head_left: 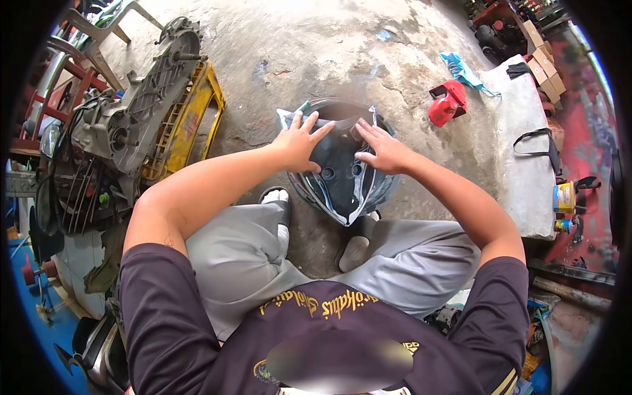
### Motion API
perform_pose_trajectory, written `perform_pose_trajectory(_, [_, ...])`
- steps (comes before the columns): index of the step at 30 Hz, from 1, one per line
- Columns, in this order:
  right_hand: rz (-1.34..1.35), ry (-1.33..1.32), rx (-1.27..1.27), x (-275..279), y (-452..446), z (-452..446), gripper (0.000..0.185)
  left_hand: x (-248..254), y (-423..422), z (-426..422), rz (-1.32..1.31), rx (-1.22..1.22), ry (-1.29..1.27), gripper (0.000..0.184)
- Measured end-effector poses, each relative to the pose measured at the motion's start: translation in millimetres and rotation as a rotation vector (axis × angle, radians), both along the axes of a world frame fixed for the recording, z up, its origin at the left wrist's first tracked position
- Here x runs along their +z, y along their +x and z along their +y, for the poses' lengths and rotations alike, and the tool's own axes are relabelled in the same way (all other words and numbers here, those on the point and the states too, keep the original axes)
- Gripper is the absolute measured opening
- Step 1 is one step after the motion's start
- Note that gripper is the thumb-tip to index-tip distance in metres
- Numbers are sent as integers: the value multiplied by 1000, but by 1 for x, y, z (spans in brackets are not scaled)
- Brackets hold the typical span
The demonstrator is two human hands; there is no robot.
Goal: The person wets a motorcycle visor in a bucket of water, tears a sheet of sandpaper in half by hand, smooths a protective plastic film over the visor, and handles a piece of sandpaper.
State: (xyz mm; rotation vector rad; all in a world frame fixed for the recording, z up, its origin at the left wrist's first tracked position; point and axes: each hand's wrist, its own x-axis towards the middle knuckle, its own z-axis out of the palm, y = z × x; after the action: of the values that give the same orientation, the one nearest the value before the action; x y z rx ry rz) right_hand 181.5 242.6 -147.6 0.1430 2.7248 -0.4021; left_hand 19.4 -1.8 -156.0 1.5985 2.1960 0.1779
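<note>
A dark, glossy plastic panel, which looks like a motorcycle fairing, lies between my feet with its pointed end toward me. It has round holes and pale edges. Under and around it is a dark round tub-like thing, mostly covered by the panel. My left hand rests on the panel's left upper part, its fingers spread. On the right upper part lies my right hand, fingers stretched out and thumb apart. Neither hand is wrapped round anything. The panel's far edge is partly blurred.
At left, a large metal engine casing leans by a yellow crate, with chairs behind. To the right, a red plastic part and a blue wrapper lie on the concrete floor, beside a pale slab.
</note>
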Motion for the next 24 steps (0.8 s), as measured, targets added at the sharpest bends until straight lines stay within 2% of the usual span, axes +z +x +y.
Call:
perform_pose_trajectory(2, [-75, -123, 39, 2, 1, 17, 95, 0, -1, 0, -20, 4, 4, 120])
perform_pose_trajectory(3, [-69, -127, 40, 2, 1, 21, 95, 1, -1, 1, -14, 5, -1, 120])
perform_pose_trajectory(5, [-109, -151, 17, -4, 5, 24, 107, 1, -3, 2, -47, 1, 5, 118])
perform_pose_trajectory(9, [-77, -180, -29, -20, 10, 19, 113, 5, -2, 1, -52, -14, 2, 116])
perform_pose_trajectory(10, [-134, -218, -66, -11, 3, 20, 112, 6, -2, 0, -57, -5, 11, 115])
perform_pose_trajectory(13, [19, -139, -116, -19, 0, 37, 100, 11, -1, 4, -50, 12, -5, 111])
perform_pose_trajectory(16, [143, -200, -111, -30, 11, 38, 96, 8, 5, 15, -66, 90, -12, 106])
perform_pose_trajectory(17, [144, -201, -119, -32, 14, 38, 96, 4, 7, 17, -95, 164, 7, 105])
perform_pose_trajectory(21, [136, -208, -153, -31, 15, 32, 96, 5, 10, 24, -118, 205, 60, 96])
perform_pose_trajectory(23, [289, -264, -193, -41, 17, 32, 84, 6, 10, 26, -120, 204, 65, 95])
perform_pose_trajectory(24, [291, -267, -196, -44, 17, 33, 84, 5, 10, 26, -125, 207, 71, 94])
